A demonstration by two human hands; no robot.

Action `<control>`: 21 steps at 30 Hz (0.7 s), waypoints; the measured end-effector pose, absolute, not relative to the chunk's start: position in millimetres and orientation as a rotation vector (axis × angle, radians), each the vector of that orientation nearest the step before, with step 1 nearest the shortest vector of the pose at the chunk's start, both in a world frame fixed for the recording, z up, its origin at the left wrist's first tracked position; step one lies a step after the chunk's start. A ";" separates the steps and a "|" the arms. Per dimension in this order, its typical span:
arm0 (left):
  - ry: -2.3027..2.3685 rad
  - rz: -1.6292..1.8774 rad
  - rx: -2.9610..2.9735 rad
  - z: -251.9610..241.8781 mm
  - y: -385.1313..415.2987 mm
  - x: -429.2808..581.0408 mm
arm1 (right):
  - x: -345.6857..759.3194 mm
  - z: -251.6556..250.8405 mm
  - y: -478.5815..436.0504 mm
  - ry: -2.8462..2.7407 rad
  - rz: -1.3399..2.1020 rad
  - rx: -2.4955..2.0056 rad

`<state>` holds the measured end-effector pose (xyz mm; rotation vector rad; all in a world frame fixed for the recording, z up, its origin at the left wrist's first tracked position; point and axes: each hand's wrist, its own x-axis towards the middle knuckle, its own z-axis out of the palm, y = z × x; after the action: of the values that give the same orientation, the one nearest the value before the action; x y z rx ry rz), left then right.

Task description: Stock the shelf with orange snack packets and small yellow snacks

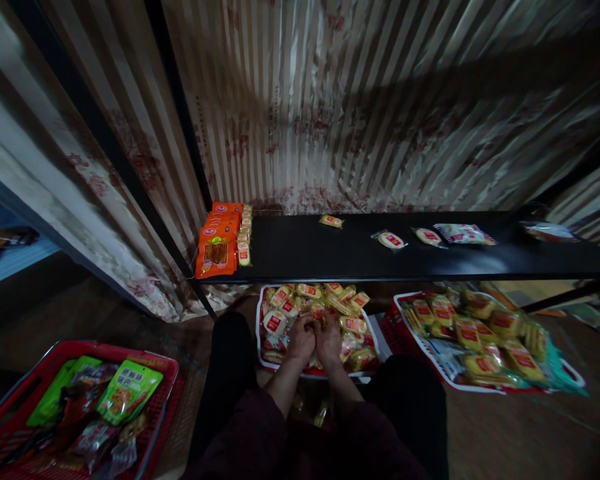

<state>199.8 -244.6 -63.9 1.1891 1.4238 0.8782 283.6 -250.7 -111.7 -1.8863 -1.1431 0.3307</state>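
My left hand (301, 339) and my right hand (329, 339) are side by side, almost touching, over the middle basket (259, 333) between my knees. The fingers of both hands are curled inward, and whatever they hold is mostly hidden. Just beyond the fingertips lies a small yellow packet (318, 311) with a red label. Several clear-wrapped snacks fill this white-rimmed basket, among them a round pale one (275, 323) left of my hands and a yellow one (353, 324) to their right.
A black shelf (290, 250) carries orange packets (217, 257), a row of small yellow packets (244, 252) and a few scattered snacks. Right stands another full basket (395, 327); left, a red basket (163, 407) holds green bags (130, 391). A striped curtain (300, 107) hangs behind.
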 end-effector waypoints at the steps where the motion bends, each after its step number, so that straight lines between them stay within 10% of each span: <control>1: 1.425 0.886 1.169 -63.4 -246.0 197.5 | 281.2 -112.3 -251.7 -1.149 0.333 -1.884; 21: 1.431 1.024 0.896 -81.5 -270.1 175.9 | 241.4 -91.6 -284.8 -1.117 0.337 -1.821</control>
<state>175.9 -270.1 -81.5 0.8961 1.4314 1.0242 241.4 -284.8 -91.6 -1.8210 -1.1175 0.3367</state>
